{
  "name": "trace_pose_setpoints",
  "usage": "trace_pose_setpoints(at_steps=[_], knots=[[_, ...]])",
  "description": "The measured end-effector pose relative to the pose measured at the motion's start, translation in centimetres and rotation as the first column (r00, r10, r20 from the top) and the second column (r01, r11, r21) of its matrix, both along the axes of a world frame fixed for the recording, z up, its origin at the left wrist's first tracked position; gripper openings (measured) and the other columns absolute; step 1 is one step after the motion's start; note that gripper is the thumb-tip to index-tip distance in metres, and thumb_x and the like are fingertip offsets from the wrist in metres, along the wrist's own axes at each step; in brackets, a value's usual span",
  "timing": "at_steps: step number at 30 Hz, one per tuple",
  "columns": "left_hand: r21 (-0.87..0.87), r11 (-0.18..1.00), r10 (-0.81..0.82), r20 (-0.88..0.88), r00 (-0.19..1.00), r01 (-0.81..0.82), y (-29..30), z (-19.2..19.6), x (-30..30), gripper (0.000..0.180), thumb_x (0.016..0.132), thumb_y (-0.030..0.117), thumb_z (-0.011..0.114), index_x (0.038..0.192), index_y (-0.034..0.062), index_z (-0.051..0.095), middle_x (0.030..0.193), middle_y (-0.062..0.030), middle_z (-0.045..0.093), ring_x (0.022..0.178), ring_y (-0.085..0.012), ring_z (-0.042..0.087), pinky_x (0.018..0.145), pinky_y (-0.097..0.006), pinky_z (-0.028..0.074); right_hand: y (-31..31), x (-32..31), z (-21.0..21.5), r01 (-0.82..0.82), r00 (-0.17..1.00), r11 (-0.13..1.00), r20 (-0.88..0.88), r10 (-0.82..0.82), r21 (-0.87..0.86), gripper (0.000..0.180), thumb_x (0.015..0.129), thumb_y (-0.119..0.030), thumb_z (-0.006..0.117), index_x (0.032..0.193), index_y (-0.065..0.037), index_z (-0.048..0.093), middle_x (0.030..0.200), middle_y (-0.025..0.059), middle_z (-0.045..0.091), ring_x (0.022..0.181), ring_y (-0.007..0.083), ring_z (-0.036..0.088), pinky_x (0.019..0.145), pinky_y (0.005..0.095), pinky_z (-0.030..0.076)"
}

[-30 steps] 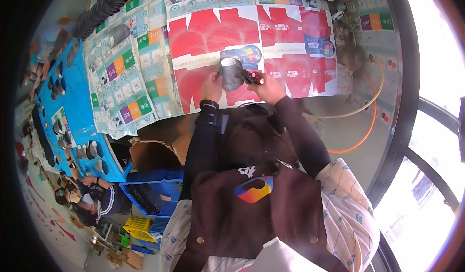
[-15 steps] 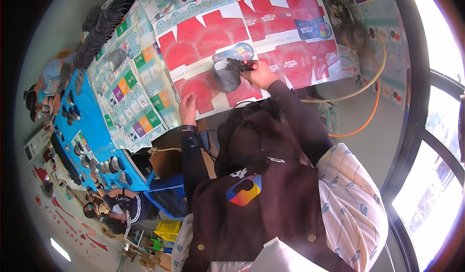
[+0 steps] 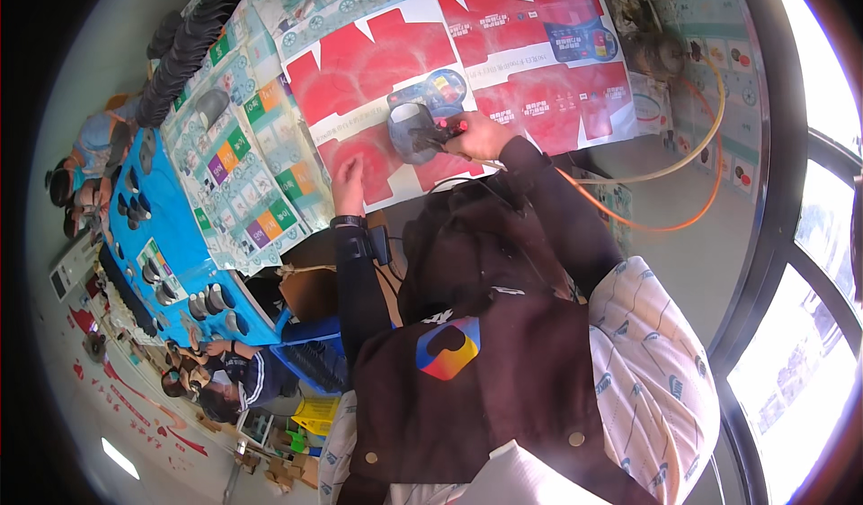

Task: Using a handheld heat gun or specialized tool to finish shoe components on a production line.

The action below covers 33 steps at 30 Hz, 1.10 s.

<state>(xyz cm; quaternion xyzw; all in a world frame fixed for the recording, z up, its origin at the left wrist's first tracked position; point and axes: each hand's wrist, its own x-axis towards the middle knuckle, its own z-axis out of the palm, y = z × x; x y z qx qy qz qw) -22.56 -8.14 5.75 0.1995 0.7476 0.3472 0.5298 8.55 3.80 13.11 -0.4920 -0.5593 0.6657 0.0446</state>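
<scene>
While bent over the table, seen holding with the right hand (image 3: 481, 134) shut round a small red-and-black tool (image 3: 447, 129), its tip against a grey cup-shaped piece (image 3: 409, 132). Cannot tell whether the fingers also touch that piece or only the tool. Grey piece sitting on the red printed sheet (image 3: 378, 55), near the sheet's lower edge, just left of the right hand. Left hand (image 3: 346, 181) spread flat and empty, palm down on the same sheet, below and to the left of the piece, near it but apart from it.

Judged as mid-work on this 1 piece: tool applied, nothing set aside beside it. Trailing off to the right, an orange hose (image 3: 647, 226) looping over the floor; whether joined to the tool, not clear.

As for what looks done: rows of similar dark grey pieces (image 3: 211, 303) laid out on a blue sheet (image 3: 166, 226) well to the left, and a long stack of black pieces (image 3: 184, 51) at the far upper left. Finished or waiting, impossible to tell from here.

Seated at the left edge, 1 other person (image 3: 81, 159).
</scene>
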Motion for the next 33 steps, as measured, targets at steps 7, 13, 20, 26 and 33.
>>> trace_pose_setpoints(at_steps=[7, 13, 20, 26, 33], knots=[[0.109, 0.992, -0.057, -0.073, 0.996, 0.065, 1.4, -2.0, 1.6, 0.029, 0.098, 0.024, 0.069, 0.114, 0.0003, 0.071, 0.101, -0.0043, 0.072, 0.087, -0.0111, 0.067, 0.075, -0.025, 0.051, -0.4, 1.0, -0.1, 0.072, 0.997, 0.99, -0.014, -0.071, 0.124, 0.036, 0.08, -0.026, 0.065, 0.11, -0.006, 0.07, 0.1, 0.0236, 0.07, 0.097, 0.0409, 0.066, 0.085, 0.0435, 0.052], [0.04, 0.977, -0.196, -0.195, 0.961, 0.207, 2.2, -3.6, 1.6, 0.034, 0.095, 0.028, 0.072, 0.111, -0.002, 0.071, 0.093, -0.0058, 0.074, 0.08, -0.0118, 0.068, 0.075, -0.026, 0.052, -0.9, 0.8, 1.2, -0.151, 0.988, 0.975, 0.05, 0.144, 0.163, 0.033, 0.083, -0.027, 0.066, 0.109, -0.007, 0.07, 0.102, 0.0232, 0.07, 0.098, 0.0435, 0.065, 0.084, 0.0466, 0.052], [-0.101, 0.938, -0.346, -0.365, 0.865, 0.332, 3.9, -3.7, 2.9, 0.036, 0.082, 0.035, 0.078, 0.096, 0.0022, 0.077, 0.088, -0.0125, 0.077, 0.081, -0.0243, 0.075, 0.076, -0.035, 0.056, -0.5, 4.2, 1.2, 0.125, 0.992, 0.98, -0.005, -0.126, 0.157, 0.031, 0.082, -0.022, 0.069, 0.105, -0.001, 0.068, 0.08, 0.0163, 0.068, 0.076, 0.0333, 0.067, 0.072, 0.0431, 0.05], [-0.031, 0.923, -0.346, -0.502, 0.793, 0.383, 6.2, -0.3, 8.3, 0.024, 0.076, 0.028, 0.077, 0.082, 0.0044, 0.076, 0.076, -0.0131, 0.074, 0.072, -0.026, 0.073, 0.069, -0.038, 0.056, -0.2, 6.3, 3.7, 0.22, 0.973, 0.957, 0.033, -0.23, 0.191, 0.033, 0.082, -0.018, 0.068, 0.108, 0.001, 0.065, 0.077, 0.0124, 0.067, 0.074, 0.0238, 0.065, 0.071, 0.0406, 0.05], [-0.087, 0.909, -0.398, -0.474, 0.785, 0.408, 4.5, 3.6, 8.4, 0.03, 0.078, 0.03, 0.078, 0.09, 0.0031, 0.076, 0.083, -0.014, 0.075, 0.076, -0.0261, 0.073, 0.07, -0.037, 0.056, -1.1, 4.1, 3.5, 0.118, 0.991, 0.97, 0.039, -0.129, 0.214, 0.046, 0.083, -0.017, 0.071, 0.125, 0.0, 0.066, 0.097, 0.0175, 0.074, 0.089, 0.025, 0.07, 0.082, 0.0381, 0.053]])
